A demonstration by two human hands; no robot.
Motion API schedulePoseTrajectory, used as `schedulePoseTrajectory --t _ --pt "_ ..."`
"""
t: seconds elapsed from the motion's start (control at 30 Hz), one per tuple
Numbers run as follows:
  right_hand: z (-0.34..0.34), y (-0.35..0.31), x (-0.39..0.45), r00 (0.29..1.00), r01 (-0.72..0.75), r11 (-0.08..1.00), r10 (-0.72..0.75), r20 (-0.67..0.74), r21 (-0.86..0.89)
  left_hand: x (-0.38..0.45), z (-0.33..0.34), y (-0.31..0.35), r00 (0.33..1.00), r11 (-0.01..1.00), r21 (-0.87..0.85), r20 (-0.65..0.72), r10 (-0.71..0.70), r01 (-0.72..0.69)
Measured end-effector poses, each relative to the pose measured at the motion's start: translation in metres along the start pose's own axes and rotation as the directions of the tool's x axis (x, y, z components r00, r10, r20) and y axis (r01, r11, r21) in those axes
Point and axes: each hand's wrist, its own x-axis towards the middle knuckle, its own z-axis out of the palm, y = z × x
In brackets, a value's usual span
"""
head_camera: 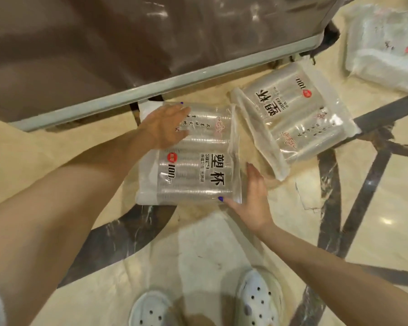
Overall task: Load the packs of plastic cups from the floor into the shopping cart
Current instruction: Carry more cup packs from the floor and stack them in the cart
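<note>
The near clear plastic pack of stacked cups with black print [193,158] lay on the cream marble floor [222,250], held between both hands, long axis running toward and away from the person. The left hand [165,128] was laid flat over its far-left part, fingers spread. The right hand [252,203] was set against the near-right corner, thumb on top, fingers likely beneath. A second clear cup pack [299,114] lay just right, nearer the right hand. No cart was identified.
</note>
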Motion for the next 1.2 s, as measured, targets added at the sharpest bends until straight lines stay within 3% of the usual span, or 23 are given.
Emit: schedulePoseTrajectory --t 0.07,0.13,0.2,0.27,0.37,0.47,0.57,0.63,0.73,0.83,0.93,1.07,1.2 --pt "0.017 0.005 -0.016 0.95 -0.27 0.912 0.304 -0.066 0.309 0.011 0.002 -0.002 0.998 1.0 0.01 -0.057 -0.011 0.012" --pt "0.031 0.001 -0.03 0.806 -0.543 0.625 0.575 0.14 0.561 0.018 0.002 -0.001 0.988 0.995 -0.032 -0.121 -0.098 0.095" --pt "0.041 -0.01 -0.037 0.662 -0.677 0.238 0.61 0.435 0.697 0.02 0.0 0.002 0.969 0.98 -0.015 -0.147 -0.2 0.2" --pt "0.046 -0.028 -0.037 0.594 -0.674 -0.076 0.537 0.6 0.735 0.018 -0.006 0.003 0.961 0.958 0.132 -0.146 -0.234 0.254" --pt "0.047 -0.043 -0.03 0.601 -0.569 -0.235 0.536 0.593 0.788 0.007 -0.011 -0.007 0.967 0.94 0.228 -0.05 -0.249 0.253" --pt "0.042 -0.039 -0.023 0.646 -0.489 -0.206 0.567 0.51 0.848 -0.009 0.0 -0.024 0.957 0.96 -0.034 0.095 -0.275 0.279" --pt "0.028 -0.035 -0.013 0.745 -0.453 -0.116 0.495 0.447 0.884 -0.033 0.015 -0.026 0.912 0.861 -0.31 0.205 -0.354 0.404" --pt "0.016 -0.039 -0.007 0.819 -0.418 -0.021 0.423 0.387 0.908 -0.052 0.018 -0.022 0.9 0.822 -0.367 0.195 -0.39 0.435" --pt "-0.015 -0.057 -0.004 0.851 -0.419 0.179 0.42 0.316 0.89 -0.084 -0.005 -0.014 0.879 0.727 -0.495 0.224 -0.422 0.476" --pt "-0.068 -0.098 -0.007 0.835 -0.459 0.311 0.471 0.285 0.832 -0.126 -0.055 -0.004 0.856 0.632 -0.584 0.266 -0.444 0.509" --pt "-0.128 -0.138 -0.014 0.87 -0.436 0.43 0.425 0.249 0.791 -0.171 -0.118 0.017 0.851 0.538 -0.689 0.232 -0.471 0.486" --pt "-0.219 -0.199 -0.034 0.892 -0.433 0.49 0.354 0.282 0.756 -0.232 -0.219 0.059 0.854 0.411 -0.795 0.241 -0.461 0.446" --pt "-0.311 -0.257 -0.069 0.885 -0.465 0.499 0.292 0.363 0.731 -0.31 -0.319 0.096 0.899 0.097 -0.926 0.323 -0.296 0.365"
